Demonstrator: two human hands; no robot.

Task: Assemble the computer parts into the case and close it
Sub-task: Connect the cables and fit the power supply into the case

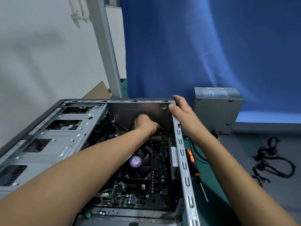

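An open grey computer case [48,137] lies on its side with the motherboard [156,190] and a black CPU fan [138,162] inside. My left hand [146,124] reaches deep into the far end of the case, fingers curled down over something at the board's far edge that its back hides. My right hand [180,110] grips the case's far right corner, thumb inside the rim and fingers outside. A grey power supply [216,110] stands outside the case, to the right behind it.
A screwdriver [195,170] with black and orange handle lies on the green mat beside the case's right wall. A coil of black cables [273,162] lies at the right. A blue cloth backdrop hangs behind; a grey post and cardboard stand at the left rear.
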